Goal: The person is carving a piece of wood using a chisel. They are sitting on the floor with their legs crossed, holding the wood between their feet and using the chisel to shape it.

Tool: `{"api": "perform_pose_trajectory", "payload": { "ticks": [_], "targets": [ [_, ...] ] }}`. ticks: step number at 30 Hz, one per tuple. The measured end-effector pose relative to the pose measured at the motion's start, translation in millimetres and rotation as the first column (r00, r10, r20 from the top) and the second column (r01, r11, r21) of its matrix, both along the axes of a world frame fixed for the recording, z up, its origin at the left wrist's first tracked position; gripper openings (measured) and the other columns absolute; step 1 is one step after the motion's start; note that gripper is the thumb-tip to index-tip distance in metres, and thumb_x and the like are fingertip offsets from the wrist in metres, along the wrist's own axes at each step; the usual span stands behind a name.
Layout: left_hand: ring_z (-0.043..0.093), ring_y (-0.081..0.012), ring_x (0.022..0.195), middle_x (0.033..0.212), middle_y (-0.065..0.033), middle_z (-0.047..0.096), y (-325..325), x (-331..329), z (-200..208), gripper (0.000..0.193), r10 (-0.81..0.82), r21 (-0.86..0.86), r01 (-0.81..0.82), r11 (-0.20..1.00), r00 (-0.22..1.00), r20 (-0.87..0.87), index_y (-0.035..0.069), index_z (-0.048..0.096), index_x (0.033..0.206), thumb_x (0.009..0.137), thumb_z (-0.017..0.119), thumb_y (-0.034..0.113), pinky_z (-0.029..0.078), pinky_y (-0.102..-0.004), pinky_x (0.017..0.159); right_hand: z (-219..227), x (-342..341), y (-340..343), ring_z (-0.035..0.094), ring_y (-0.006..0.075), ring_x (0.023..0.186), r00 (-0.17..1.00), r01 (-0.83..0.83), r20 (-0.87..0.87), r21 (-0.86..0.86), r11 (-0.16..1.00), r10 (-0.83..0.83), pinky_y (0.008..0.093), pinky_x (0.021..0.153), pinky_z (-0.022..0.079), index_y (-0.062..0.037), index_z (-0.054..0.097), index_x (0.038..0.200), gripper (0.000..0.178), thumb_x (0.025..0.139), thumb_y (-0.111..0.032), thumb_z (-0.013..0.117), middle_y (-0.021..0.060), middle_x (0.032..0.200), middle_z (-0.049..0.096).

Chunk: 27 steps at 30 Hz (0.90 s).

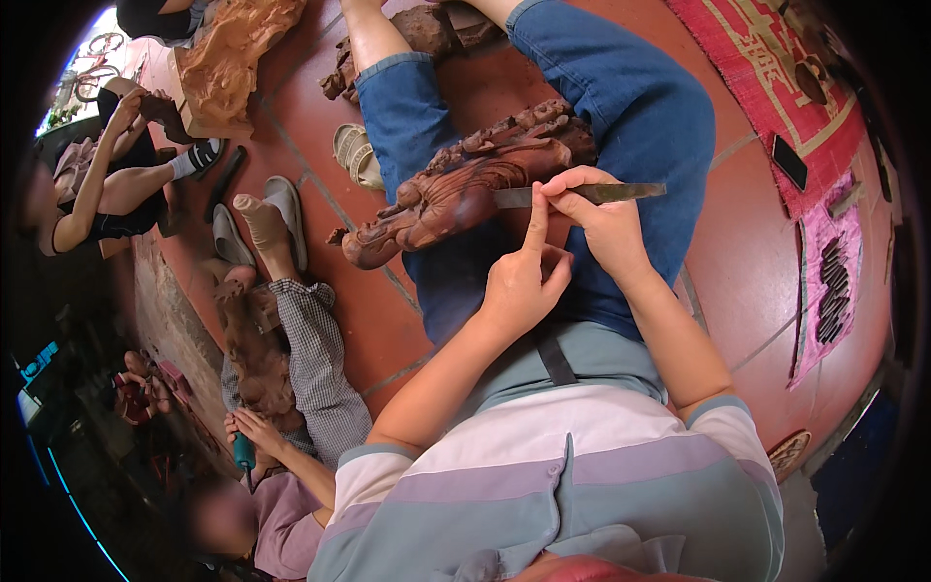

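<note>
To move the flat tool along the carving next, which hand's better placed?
Right, probably: the right hand has the flat tool in its grip, one end at the carving. The left hand just extends an index finger to the tool.

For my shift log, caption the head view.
Right hand grips a flat metal tool at a wooden carving, left hand close.

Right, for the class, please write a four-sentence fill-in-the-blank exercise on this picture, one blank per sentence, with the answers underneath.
1. The right hand grips a long flat tool, which the left hand touches with its ____ finger.
2. The carved figure lies across the person's ____ trousers.
3. The phone lies on a patterned mat, mainly coloured ____.
4. Slim dark pieces lie on a cloth coloured ____.

Missing words: index; blue; red; pink.
</note>
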State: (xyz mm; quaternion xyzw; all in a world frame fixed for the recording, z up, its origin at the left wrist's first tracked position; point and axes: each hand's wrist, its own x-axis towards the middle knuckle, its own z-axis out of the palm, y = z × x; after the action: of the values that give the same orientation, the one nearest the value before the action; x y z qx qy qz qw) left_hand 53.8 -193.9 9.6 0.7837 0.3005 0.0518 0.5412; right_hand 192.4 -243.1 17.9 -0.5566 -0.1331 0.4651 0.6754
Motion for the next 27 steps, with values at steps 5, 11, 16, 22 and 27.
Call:
{"api": "perform_pose_trajectory", "payload": {
  "ticks": [5, 11, 16, 22, 27],
  "targets": [
    [0.068, -0.0181, 0.065, 0.089, -0.0128, 0.07, -13.6, -10.1, -11.3, 0.099, 0.177, -0.036, -0.173, 0.984, 0.963, 0.201, 0.003, -0.018, 0.147, 0.084, 0.058, 0.0, 0.053, -0.0256, 0.063, 14.7, -6.7, 19.8, 0.062, 0.008, 0.073, 0.968, -0.18, 0.182, 0.034, 0.983, 0.171, 0.0233, 0.066, 0.054, -0.001, 0.065, 0.077, 0.006, 0.083, -0.001, 0.065, 0.0016, 0.078, 0.064],
    [0.067, -0.0229, 0.06, 0.08, -0.0126, 0.071, 7.5, 12.0, -1.5, 0.102, 0.032, -0.114, -0.021, 0.993, 0.995, 0.095, 0.005, -0.013, 0.149, 0.08, 0.063, 0.007, 0.053, -0.0288, 0.06, 10.1, 28.5, 28.3, 0.064, 0.011, 0.072, 0.97, -0.181, 0.167, 0.012, 0.983, 0.176, 0.0245, 0.066, 0.056, 0.0008, 0.063, 0.072, 0.01, 0.08, 0.007, 0.06, 0.0045, 0.077, 0.065],
    [0.07, -0.0242, 0.067, 0.084, -0.0141, 0.072, -13.8, 3.9, -14.8, 0.098, 0.272, -0.163, -0.232, 0.959, 0.914, 0.302, 0.006, -0.015, 0.149, 0.083, 0.057, 0.0, 0.054, -0.0276, 0.069, 23.9, 10.5, 40.8, 0.062, 0.0095, 0.07, 0.924, -0.308, 0.238, -0.004, 0.951, 0.3, 0.0231, 0.063, 0.054, -0.0003, 0.062, 0.071, 0.01, 0.079, 0.005, 0.062, 0.0019, 0.075, 0.063],
    [0.068, -0.017, 0.078, 0.093, -0.0142, 0.07, 8.8, 9.5, -2.7, 0.098, 0.028, -0.223, 0.002, 0.975, 0.991, 0.131, 0.013, -0.021, 0.148, 0.087, 0.054, 0.0, 0.054, -0.0259, 0.072, 21.1, 32.4, 34.8, 0.063, 0.0104, 0.071, 0.951, -0.239, 0.177, -0.097, 0.966, 0.253, 0.0246, 0.064, 0.056, -0.0011, 0.063, 0.073, 0.008, 0.079, 0.004, 0.061, 0.003, 0.077, 0.064],
    [0.069, -0.018, 0.081, 0.092, -0.0136, 0.07, -8.0, 4.2, -16.0, 0.103, 0.166, -0.183, -0.129, 0.975, 0.965, 0.202, 0.012, -0.03, 0.144, 0.086, 0.054, -0.003, 0.054, -0.0264, 0.073, 7.5, 12.8, 39.3, 0.063, 0.0101, 0.07, 0.956, -0.275, 0.105, 0.001, 0.962, 0.273, 0.0241, 0.065, 0.056, -0.0024, 0.062, 0.075, 0.006, 0.079, 0.002, 0.064, 0.0022, 0.078, 0.063]
  ]
}}
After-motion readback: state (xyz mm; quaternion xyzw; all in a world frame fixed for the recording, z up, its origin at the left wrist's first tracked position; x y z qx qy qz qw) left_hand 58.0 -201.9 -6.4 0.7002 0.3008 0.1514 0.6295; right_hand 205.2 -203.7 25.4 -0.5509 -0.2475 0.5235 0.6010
